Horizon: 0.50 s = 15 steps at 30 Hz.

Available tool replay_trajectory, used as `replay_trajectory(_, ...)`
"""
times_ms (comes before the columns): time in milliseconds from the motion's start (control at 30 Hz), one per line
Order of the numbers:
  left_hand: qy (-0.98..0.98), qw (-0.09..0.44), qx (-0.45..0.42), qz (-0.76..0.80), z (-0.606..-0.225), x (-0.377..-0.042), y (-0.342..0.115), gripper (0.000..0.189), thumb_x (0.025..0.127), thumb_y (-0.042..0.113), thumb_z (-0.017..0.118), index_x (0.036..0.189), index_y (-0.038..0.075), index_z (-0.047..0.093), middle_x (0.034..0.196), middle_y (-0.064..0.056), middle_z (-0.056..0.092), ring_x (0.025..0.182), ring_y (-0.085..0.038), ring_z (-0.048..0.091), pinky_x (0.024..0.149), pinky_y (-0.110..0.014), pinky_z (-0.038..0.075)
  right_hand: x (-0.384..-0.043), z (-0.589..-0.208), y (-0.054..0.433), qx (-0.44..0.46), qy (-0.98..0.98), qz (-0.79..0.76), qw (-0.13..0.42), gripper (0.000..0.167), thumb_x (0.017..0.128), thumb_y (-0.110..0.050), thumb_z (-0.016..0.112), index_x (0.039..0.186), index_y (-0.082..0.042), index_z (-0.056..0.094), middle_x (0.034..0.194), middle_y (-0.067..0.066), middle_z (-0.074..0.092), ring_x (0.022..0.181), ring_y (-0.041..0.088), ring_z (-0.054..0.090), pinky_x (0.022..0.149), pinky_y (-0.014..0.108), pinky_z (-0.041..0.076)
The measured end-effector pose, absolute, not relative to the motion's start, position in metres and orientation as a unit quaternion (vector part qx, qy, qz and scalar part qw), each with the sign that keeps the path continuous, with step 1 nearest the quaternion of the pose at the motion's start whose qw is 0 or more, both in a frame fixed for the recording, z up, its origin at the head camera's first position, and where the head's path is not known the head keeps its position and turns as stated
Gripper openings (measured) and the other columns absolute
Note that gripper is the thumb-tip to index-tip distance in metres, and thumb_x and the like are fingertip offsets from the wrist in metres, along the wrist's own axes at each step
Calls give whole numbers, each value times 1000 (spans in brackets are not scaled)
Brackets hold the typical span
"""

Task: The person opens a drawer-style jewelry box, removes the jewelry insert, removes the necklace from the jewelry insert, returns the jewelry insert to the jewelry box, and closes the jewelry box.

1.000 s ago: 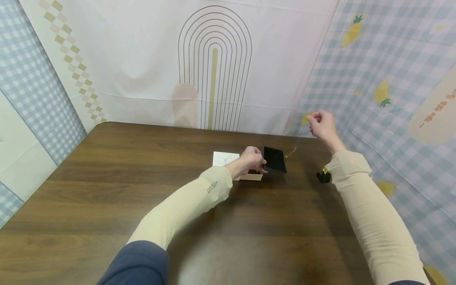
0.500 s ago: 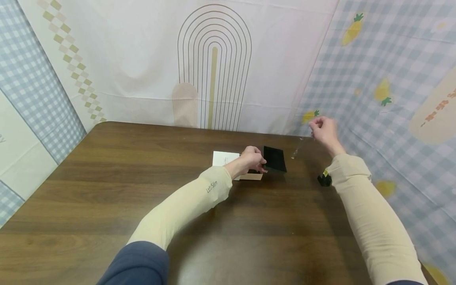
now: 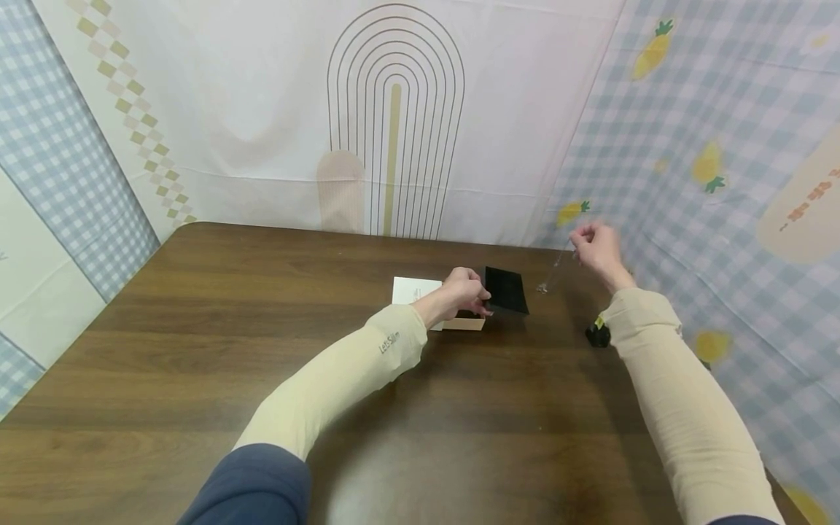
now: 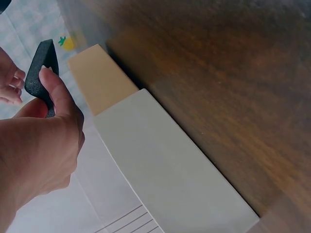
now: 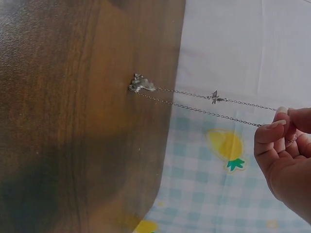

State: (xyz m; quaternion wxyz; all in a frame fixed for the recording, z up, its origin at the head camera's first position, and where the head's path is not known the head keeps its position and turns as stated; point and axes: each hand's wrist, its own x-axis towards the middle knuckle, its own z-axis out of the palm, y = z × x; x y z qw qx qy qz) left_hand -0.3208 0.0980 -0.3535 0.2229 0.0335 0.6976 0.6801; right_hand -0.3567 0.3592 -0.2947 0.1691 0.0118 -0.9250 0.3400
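My right hand [image 3: 600, 248] is raised above the table's far right corner, pinching a thin silver necklace [image 5: 142, 83] between fingertips and thumb. Two strands of its chain hang down to a shiny pendant, with a small star-like charm along one strand. My left hand [image 3: 463, 290] holds a black foam-like pad [image 4: 41, 73] by its edge, thumb on one side. In the head view the pad [image 3: 506, 290] is tilted beside a small box. The box has a white sleeve [image 4: 165, 160] and a tan drawer [image 4: 99, 77] partly pulled out of it. The left hand hides part of the drawer.
The brown wooden table [image 3: 262, 313] reaches back to a white patterned cloth [image 3: 262, 109]. A blue checked cloth [image 3: 695, 109] hangs close along the right side. A black object [image 3: 598, 334] with a yellow-green mark shows by the right wrist.
My right hand has come down slightly with the necklace, which swung a little to the right and now hangs steadier. The left hand and black pad have stayed about where they were.
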Motion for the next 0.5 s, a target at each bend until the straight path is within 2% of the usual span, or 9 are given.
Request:
replay_trajectory(200,698,219,29,681,-353,-320,98,14,89,-7,58,97,-1,48,85,-11,51,55,-19,60,76,-35,60,-356,-302,362,34,-910,380,166,18,93,-10,54,91,8,56,61,0,55,47,9,55,43,20,45)
replay_trajectory(400,700,216,26,680,-353,-320,97,13,89,-7,58,96,0,49,86,-10,51,56,-19,60,78,-36,60,-356,-306,361,5,-930,344,129,26,98,-13,50,105,11,54,74,10,59,53,7,56,49,22,49)
replay_trajectory(500,698,216,25,682,-353,-320,98,14,89,-7,59,95,1,48,85,-10,51,55,-18,60,78,-36,60,-357,-309,360,3,-932,341,124,26,98,-12,49,107,12,54,77,14,61,52,4,55,49,21,48)
